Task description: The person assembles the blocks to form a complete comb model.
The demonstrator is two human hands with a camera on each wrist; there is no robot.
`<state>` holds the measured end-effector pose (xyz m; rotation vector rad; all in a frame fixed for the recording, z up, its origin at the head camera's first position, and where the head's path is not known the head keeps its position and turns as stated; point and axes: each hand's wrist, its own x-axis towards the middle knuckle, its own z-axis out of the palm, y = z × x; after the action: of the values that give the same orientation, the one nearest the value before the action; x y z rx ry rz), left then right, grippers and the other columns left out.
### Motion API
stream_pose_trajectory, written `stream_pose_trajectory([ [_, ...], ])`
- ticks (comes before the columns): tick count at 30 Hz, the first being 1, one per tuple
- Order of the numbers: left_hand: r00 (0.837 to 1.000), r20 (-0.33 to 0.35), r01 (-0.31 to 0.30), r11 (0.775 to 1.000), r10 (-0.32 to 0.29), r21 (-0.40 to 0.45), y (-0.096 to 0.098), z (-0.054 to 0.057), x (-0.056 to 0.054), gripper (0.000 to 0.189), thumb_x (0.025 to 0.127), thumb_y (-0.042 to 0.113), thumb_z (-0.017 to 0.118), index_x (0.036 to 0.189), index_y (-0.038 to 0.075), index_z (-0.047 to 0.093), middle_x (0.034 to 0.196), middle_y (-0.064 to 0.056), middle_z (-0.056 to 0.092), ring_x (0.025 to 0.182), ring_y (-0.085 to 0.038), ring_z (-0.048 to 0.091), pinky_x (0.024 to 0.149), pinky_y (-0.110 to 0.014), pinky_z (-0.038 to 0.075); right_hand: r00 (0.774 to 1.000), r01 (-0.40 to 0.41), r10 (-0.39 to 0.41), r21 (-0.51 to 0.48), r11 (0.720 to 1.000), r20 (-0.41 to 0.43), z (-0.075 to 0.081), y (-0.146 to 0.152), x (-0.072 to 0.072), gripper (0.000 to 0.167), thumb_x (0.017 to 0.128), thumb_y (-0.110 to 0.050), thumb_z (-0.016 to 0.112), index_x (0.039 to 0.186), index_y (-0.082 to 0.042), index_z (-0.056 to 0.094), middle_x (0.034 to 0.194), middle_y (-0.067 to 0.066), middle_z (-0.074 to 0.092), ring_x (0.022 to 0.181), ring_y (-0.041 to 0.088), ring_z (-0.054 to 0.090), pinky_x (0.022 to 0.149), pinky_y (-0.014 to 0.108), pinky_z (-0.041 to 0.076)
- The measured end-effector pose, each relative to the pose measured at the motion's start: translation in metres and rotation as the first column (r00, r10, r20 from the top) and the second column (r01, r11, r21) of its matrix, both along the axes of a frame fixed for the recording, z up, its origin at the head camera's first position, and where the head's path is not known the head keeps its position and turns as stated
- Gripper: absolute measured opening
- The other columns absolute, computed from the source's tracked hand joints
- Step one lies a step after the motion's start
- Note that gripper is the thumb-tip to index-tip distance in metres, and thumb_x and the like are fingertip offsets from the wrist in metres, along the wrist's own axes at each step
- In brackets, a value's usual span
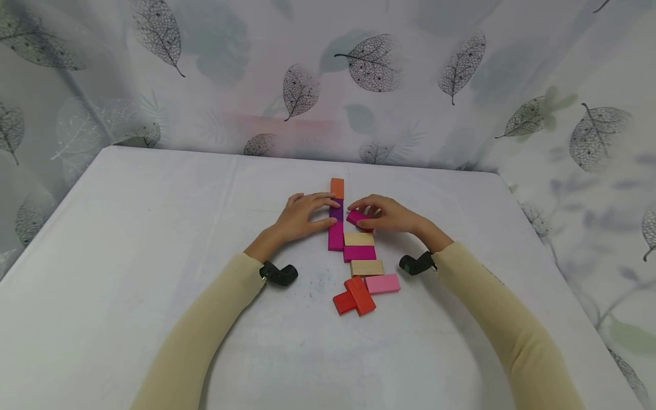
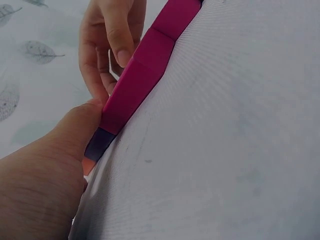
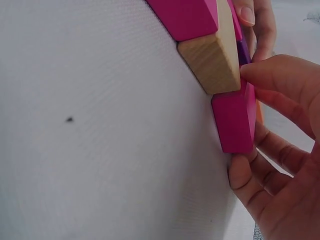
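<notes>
My right hand pinches a magenta wooden block between thumb and fingers, just right of a straight column of blocks. That column runs from an orange block at the far end through a purple block to a magenta block. From the left, my left hand rests its fingertips at the purple block, its thumb tip at the purple-magenta joint. In the right wrist view, the held block lies close over the tabletop beside a plain wood block, with the thumb tip right at their joint.
Towards me a staggered row continues: a plain wood block, a magenta block, another plain wood block and a pink block. Two red blocks lie nearest, touching. A white cloth covers the table; a leaf-patterned curtain hangs behind.
</notes>
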<state>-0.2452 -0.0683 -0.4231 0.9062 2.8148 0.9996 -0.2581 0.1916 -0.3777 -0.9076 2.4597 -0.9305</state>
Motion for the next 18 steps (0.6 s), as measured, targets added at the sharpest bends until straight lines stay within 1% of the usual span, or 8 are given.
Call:
stream_pose_trajectory([
  [8,1.000,0.004,-0.002,1.000,0.002,-0.005,0.001,0.001,0.001,0.042,0.096,0.041,0.060,0.133,0.022,0.059,0.151,0.002,0.043,0.142,-0.014,0.034,0.117,-0.050,0.010,0.998,0.052,-0.053,0.030,0.998,0.025,0.001,0.003,-0.001,0.046,0.090,-0.013,0.070,0.133,-0.004,0.056,0.120,0.017,0.057,0.104,0.029,0.055,0.090,0.042,0.051],
  [13,1.000,0.008,0.000,1.000,0.000,-0.006,0.001,0.002,0.001,0.042,0.096,0.041,0.061,0.133,0.022,0.059,0.151,0.001,0.043,0.141,-0.015,0.035,0.117,-0.051,0.010,0.995,0.013,-0.019,0.059,0.998,0.100,0.003,0.009,-0.003,0.053,0.090,-0.013,0.068,0.139,-0.005,0.049,0.127,0.018,0.050,0.112,0.031,0.053,0.096,0.044,0.050],
  [15,1.000,0.008,0.001,1.000,-0.001,-0.005,0.001,0.002,0.002,0.042,0.096,0.041,0.061,0.133,0.021,0.059,0.151,0.001,0.043,0.141,-0.015,0.035,0.117,-0.051,0.010,0.991,-0.005,-0.003,0.059,0.998,0.133,0.004,0.012,-0.004,0.055,0.091,-0.012,0.067,0.142,-0.005,0.046,0.131,0.018,0.047,0.115,0.033,0.051,0.098,0.046,0.048],
  [18,1.000,0.007,0.002,1.000,-0.002,-0.001,0.001,0.002,0.001,0.042,0.096,0.041,0.061,0.133,0.022,0.059,0.151,0.001,0.043,0.141,-0.015,0.035,0.117,-0.051,0.010,0.987,-0.018,0.010,0.051,0.999,0.162,0.005,0.014,-0.004,0.056,0.091,-0.010,0.065,0.143,-0.004,0.045,0.136,0.019,0.044,0.118,0.035,0.050,0.100,0.049,0.046],
])
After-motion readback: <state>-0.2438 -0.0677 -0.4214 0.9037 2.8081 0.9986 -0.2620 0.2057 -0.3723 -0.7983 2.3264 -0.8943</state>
